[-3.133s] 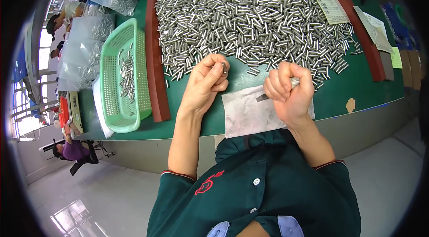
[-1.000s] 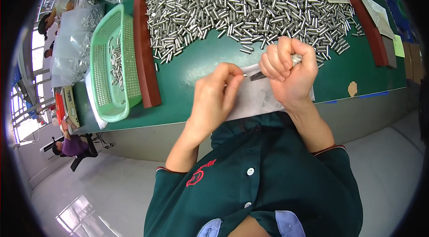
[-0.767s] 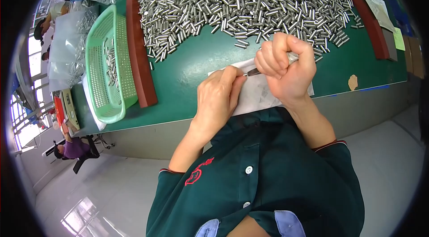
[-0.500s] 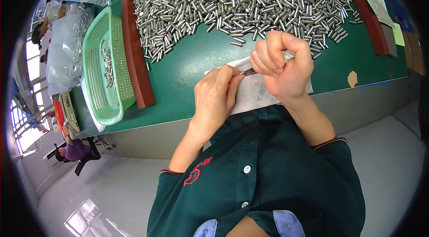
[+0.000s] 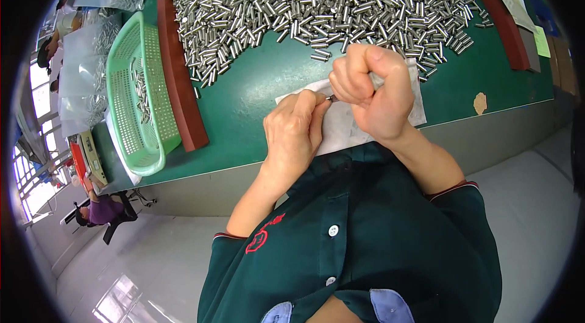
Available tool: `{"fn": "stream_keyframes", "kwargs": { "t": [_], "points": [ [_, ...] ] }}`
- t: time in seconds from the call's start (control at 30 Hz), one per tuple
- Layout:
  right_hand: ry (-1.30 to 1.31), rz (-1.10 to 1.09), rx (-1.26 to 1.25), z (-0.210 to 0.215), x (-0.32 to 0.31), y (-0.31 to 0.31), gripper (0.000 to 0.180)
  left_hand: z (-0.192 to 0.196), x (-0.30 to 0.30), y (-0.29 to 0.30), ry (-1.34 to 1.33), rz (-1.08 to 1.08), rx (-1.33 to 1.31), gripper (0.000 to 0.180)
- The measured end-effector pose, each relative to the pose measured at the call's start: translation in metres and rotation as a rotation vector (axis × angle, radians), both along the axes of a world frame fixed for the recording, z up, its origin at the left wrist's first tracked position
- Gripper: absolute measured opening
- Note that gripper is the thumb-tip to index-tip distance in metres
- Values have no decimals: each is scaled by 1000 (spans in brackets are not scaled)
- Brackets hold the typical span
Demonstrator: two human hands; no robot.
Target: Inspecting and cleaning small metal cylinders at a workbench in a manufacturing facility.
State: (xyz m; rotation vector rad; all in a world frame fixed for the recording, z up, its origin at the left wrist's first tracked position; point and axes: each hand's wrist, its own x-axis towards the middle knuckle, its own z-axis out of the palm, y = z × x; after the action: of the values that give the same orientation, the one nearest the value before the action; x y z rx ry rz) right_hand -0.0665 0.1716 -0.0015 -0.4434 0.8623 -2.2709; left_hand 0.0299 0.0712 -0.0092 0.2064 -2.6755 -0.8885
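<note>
Left hand point(image 5: 295, 134) pinches a small, rigid, probably slippery metal pin point(image 5: 332, 98); right hand point(image 5: 375, 94), fisted, grips a thin tool against its tip.

Small dark metal tool point(image 5: 333, 98), thin and pointed, only its tip shows between the two hands, rest hidden in the fist. It sits over a white paper sheet point(image 5: 341, 131) lying flat on the green table, near its front edge.

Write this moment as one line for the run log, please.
left hand: pinches small metal piece | right hand: fist around slim tool, tip at that piece | under hands: white sheet | behind: pile of metal pins
</note>
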Motion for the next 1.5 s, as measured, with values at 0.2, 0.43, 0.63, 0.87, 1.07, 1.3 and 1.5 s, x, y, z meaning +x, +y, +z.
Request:
{"fn": "stream_keyframes", "kwargs": {
  "t": [0.2, 0.43, 0.63, 0.87, 1.07, 1.3, 1.5],
  "points": [
    [243, -182, 185, 6, 12, -10, 36, -2, -3, 0, 26, -18, -24, 10],
    [-142, -44, -34, 1, -5, 1, 32, 12, 1, -4, -61, 19, 227, 10],
    [-164, -60, -62, 0, -4, 5, 30, 13, 2, -42, -76, -104, 1754, 8],
    [-200, -55, -60, 3, -6, 5, 30, 21, -15, -52, -141, 33, 1786, 19],
    [-190, -53, -50, 4, -4, 4, 33, 23, -19, -51, -140, 54, 1736, 22],
    [-181, -47, -39, 3, -7, 5, 33, 81, 14, -107, 509, 340, 813, 14],
    [-158, -46, -43, 4, -5, 5, 33, 91, 36, -182, 166, 591, -832, 32]
  ]
}}
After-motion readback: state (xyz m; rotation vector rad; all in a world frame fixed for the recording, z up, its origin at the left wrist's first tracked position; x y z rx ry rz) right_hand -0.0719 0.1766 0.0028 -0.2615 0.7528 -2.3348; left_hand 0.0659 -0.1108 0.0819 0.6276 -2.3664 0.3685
